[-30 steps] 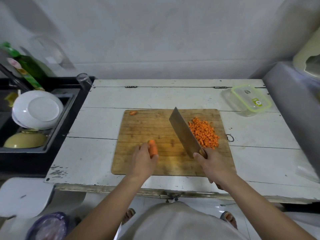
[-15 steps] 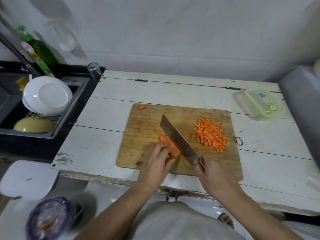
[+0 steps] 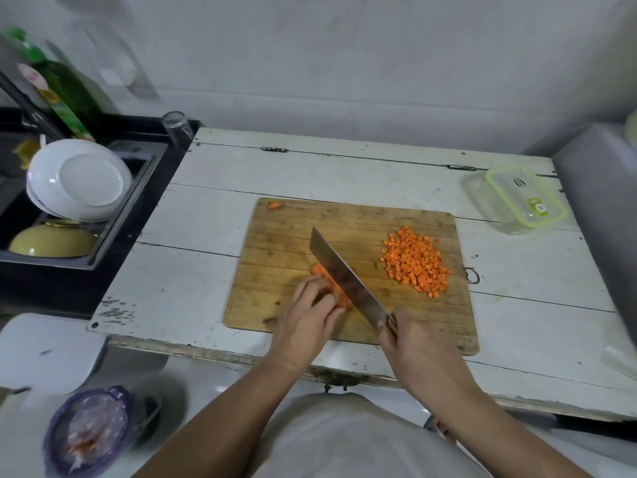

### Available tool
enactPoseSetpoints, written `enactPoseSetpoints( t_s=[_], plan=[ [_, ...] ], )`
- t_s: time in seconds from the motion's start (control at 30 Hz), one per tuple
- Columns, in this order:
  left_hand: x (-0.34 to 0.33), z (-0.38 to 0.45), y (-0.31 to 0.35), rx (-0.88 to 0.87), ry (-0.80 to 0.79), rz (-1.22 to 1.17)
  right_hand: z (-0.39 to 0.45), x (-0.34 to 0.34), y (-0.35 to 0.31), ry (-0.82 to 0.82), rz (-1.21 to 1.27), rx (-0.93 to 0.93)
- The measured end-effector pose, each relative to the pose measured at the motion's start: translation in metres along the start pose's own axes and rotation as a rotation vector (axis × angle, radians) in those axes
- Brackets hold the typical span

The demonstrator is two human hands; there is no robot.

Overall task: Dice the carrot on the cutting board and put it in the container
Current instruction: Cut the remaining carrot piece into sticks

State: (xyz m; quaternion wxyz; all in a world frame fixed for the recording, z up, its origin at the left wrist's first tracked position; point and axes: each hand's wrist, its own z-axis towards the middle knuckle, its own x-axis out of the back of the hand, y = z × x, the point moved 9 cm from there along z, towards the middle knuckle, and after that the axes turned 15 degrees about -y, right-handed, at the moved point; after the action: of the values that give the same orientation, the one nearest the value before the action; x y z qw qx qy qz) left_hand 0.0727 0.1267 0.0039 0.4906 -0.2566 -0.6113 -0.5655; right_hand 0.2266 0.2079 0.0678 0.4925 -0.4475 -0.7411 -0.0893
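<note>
Orange carries the task across the board. On the wooden cutting board (image 3: 362, 232), one stray carrot scrap (image 3: 275, 204) lies at the far left corner. Nearer the middle, the left hand (image 3: 308, 317) curls its fingers over the one remaining carrot piece (image 3: 329, 282), pinning it to the board. Just to its right, the single cleaver (image 3: 346, 281) stands edge-down against that piece, blade angled away from the person; the right hand (image 3: 410, 343) grips its handle, wrapped tight. Further right on the board sits one heap of diced carrot (image 3: 415, 262), too many cubes to count. Off the board at the far right of the white surface (image 3: 206, 208) stands one clear container (image 3: 517, 201) with a green rim, well apart from the heap; whether anything is in it I cannot tell.

By my reading the cutting step is in hand, well along, with one piece left to dice and nothing visibly moved to the container yet. The next cut calls for the left fingertips tucked back from the blade and a steady press down through the piece. After that, the heap needs gathering and carrying across to the container.
</note>
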Motion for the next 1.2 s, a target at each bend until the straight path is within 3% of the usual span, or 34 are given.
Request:
enactPoseSetpoints(
  t_s=[0.27,0.47,0.93,1.2],
  plan=[
    [0.001,0.001,0.004,-0.009,-0.042,0.081,0.004,0.000,0.002,-0.003,-0.006,0.018],
    [0.003,0.001,0.007,0.006,-0.058,0.151,-0.001,-0.001,0.018,0.028,0.174,-0.029],
    [-0.005,0.002,0.003,-0.014,-0.079,0.101,0.003,-0.005,0.006,-0.041,0.079,0.016],
    [-0.002,0.004,0.008,-0.100,-0.094,0.281,0.012,-0.001,0.017,-0.117,0.099,-0.012]
  ],
)
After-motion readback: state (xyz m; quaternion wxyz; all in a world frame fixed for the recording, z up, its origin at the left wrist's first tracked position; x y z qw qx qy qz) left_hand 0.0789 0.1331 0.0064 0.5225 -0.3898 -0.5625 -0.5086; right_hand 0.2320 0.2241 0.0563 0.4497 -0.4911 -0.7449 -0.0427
